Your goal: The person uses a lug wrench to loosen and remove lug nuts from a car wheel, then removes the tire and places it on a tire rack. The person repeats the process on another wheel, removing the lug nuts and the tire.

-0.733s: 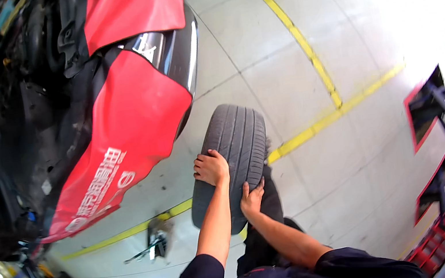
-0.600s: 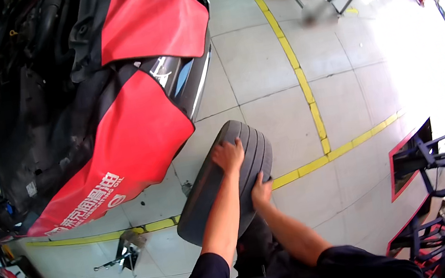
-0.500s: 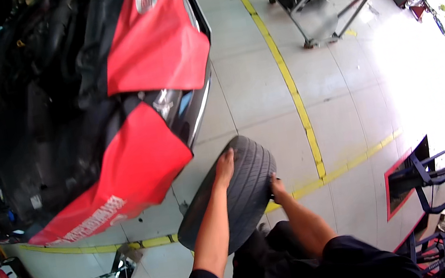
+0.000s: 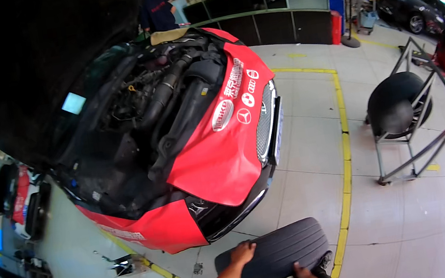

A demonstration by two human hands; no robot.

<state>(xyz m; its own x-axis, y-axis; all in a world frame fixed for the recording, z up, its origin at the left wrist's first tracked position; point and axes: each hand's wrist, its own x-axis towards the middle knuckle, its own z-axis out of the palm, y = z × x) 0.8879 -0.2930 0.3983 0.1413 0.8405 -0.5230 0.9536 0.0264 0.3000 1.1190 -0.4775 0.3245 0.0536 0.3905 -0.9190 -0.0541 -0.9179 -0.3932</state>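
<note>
A black car tyre [image 4: 275, 253] stands on its tread in front of me at the bottom of the view, just off the front corner of a car. Near its left end, my left hand [image 4: 243, 253] grips the upper edge, fingers curled over it. My right hand [image 4: 303, 273] is on the near side of the tyre towards its right end, its fingers partly hidden. The tyre's near side and whatever is inside it are out of sight.
A car with its bonnet up and red covers [image 4: 216, 151] over its front fills the left. A wheeled metal frame [image 4: 413, 164] holding another tyre [image 4: 394, 100] stands at right. Yellow floor lines [image 4: 345, 143] run past, a small metal stand [image 4: 126, 265] sits left, and a person [image 4: 159, 12] is behind the car.
My view has lifted towards the car and the workshop behind it. The tyre has turned from a steep slant to lie more crosswise before me, with both hands staying on it.
</note>
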